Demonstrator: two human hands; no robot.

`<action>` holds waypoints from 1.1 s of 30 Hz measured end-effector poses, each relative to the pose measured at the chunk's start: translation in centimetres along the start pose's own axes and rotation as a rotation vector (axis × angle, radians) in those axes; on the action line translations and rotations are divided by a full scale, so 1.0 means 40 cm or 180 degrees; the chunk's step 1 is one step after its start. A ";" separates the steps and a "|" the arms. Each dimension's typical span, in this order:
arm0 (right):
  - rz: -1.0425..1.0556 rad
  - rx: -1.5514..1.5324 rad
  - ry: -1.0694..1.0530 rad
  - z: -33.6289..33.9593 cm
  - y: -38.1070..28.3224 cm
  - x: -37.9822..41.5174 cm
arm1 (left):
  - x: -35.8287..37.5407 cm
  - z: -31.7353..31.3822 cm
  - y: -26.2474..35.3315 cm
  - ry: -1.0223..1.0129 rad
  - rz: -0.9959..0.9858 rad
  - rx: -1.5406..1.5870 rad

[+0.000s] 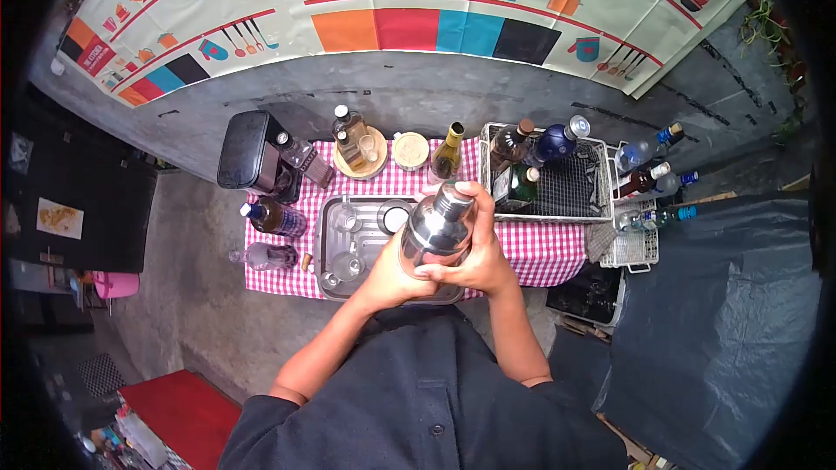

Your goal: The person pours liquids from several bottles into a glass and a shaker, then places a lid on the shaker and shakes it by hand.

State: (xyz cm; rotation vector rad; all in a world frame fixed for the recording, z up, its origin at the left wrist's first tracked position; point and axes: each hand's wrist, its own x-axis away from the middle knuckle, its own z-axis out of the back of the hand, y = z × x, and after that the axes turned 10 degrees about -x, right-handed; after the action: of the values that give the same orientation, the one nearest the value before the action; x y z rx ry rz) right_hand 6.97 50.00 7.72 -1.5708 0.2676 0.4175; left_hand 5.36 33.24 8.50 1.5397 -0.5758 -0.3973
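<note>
A shiny metal cocktail shaker [433, 233] is held up in front of my chest, its capped top tilted away from me. My left hand [394, 271] wraps the lower left side of its body. On the other side my right hand [484, 254] grips it, with fingers reaching up by the cap and the thumb across the body. Below the shaker lies a metal tray [322, 248] with several clear glasses [348, 265] and a round container [396, 218] on it. The shaker and my hands hide the tray's right part.
A pink checked cloth [544, 254] covers the table. Bottles [277, 218] and a black appliance [246, 152] stand at left; a wooden board [360, 167] and wine bottle [448, 153] are behind the tray. Wire baskets [570, 218] hold more bottles at right. A wall [392, 87] closes the back.
</note>
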 end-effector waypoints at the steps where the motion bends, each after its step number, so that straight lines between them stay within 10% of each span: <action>1: -0.0086 -0.0328 0.0084 0.006 0.005 -0.001 | -0.010 -0.009 -0.010 0.0061 -0.0050 -0.0099; 8: -0.0429 -0.2156 0.1055 0.053 0.065 0.016 | -0.036 -0.094 0.002 0.0773 0.0584 -0.1628; 15: -0.1283 -0.3364 0.1776 0.076 0.155 0.074 | -0.054 -0.108 -0.010 0.0333 0.1371 -0.1112; 18: -0.1194 -0.3067 0.1829 0.081 0.113 0.073 | -0.047 -0.090 -0.059 0.0123 0.1202 -0.0898; 24: 0.0908 0.0591 -0.0115 0.095 0.033 0.042 | -0.043 -0.061 -0.118 -0.0326 0.0330 -0.0208; 28: 0.1014 0.0654 -0.0391 0.062 0.008 0.041 | -0.024 -0.038 -0.158 -0.0461 0.0301 -0.0146; 33: -0.0795 -0.2124 0.1628 -0.030 0.090 0.083 | 0.028 0.021 -0.116 -0.0348 0.0422 -0.0714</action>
State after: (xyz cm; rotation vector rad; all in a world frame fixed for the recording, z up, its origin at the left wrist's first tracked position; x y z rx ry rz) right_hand 8.58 48.94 3.06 -2.3300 0.3354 -0.1238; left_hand 6.29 31.85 3.96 1.2637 -0.6907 -0.4312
